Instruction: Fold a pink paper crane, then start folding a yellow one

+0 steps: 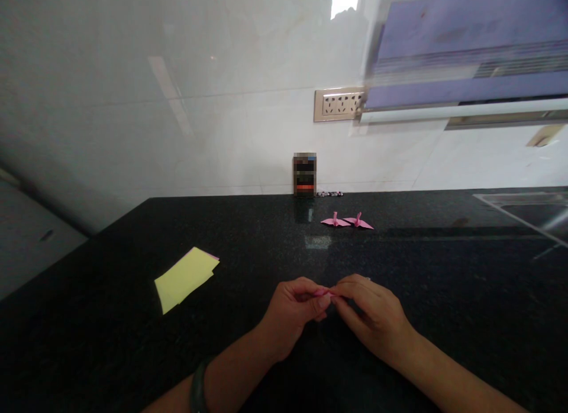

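Between my fingertips is a small piece of folded pink paper [327, 292], mostly hidden by the fingers. My left hand [298, 309] pinches it from the left with thumb and forefinger. From the right, my right hand [370, 309] is closed on its other end. Both hands are low over the dark speckled counter [257, 241]. Beyond them stand two pink paper cranes, the left crane [335, 220] and the right crane [358, 222], side by side with their wings spread. A stack of yellow paper sheets [186, 278] lies to the left, with a pink edge showing underneath.
A phone-like upright object [305, 175], its front blurred, leans at the white tiled wall [222, 141], with a small black-and-white strip [331, 194] beside it. A socket panel [339, 105] is on the wall. A metal sink edge [519, 215] shows at the right.
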Demonstrator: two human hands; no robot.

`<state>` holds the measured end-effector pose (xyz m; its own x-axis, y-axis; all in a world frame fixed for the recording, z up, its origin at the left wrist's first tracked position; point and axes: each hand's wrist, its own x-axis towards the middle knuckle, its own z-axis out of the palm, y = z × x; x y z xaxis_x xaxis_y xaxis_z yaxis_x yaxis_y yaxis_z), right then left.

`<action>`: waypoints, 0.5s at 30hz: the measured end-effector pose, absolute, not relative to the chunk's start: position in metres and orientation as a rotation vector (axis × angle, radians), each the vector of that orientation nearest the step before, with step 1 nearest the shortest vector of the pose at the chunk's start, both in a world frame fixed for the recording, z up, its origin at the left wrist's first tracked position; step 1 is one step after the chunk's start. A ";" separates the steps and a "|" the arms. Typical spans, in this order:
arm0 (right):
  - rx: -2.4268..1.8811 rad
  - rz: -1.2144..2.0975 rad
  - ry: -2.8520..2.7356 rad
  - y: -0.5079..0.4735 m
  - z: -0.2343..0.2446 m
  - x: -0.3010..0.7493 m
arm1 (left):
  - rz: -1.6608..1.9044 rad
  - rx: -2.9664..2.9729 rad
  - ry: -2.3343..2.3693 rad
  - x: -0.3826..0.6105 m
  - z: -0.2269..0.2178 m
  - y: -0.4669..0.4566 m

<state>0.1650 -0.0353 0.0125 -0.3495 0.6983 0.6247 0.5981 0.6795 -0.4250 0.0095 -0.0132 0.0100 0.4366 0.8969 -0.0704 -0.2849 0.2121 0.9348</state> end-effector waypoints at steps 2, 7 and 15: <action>-1.014 0.167 -2.044 -0.036 0.012 0.164 | 0.930 1.033 0.743 0.010 0.010 -0.013; -1.030 0.221 -2.059 -0.037 0.011 0.163 | 0.912 0.984 0.763 0.011 0.006 -0.014; -1.053 0.250 -2.124 -0.034 0.014 0.169 | 0.839 1.002 0.783 0.008 0.007 -0.013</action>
